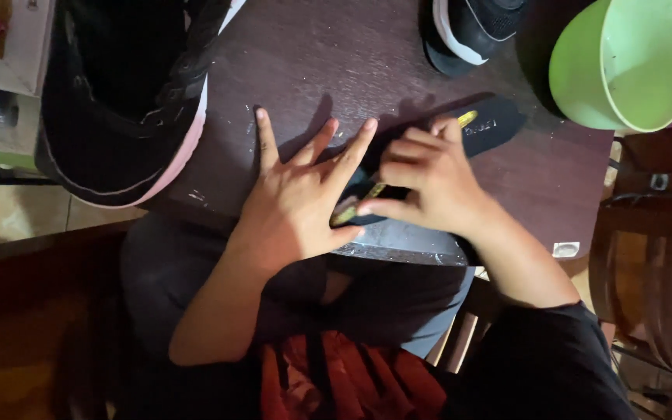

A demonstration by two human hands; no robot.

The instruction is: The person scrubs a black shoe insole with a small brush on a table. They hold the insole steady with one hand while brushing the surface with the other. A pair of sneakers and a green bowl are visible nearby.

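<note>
A black shoe insole [485,124] lies flat on the dark brown table [336,54], slanting from its rounded end at the upper right, near the green bowl, down toward the table's near edge at the lower left. Its upper face is matte black with small pale printing near the rounded end and a short yellow mark just beside it. Only that upper right part shows clearly; the middle is covered. Toward the lower left a narrow strip of it shows again, with a yellow-green edge catching the light. It rests level on the tabletop, its far end free and untouched, its near end close to the table's front edge.
</note>
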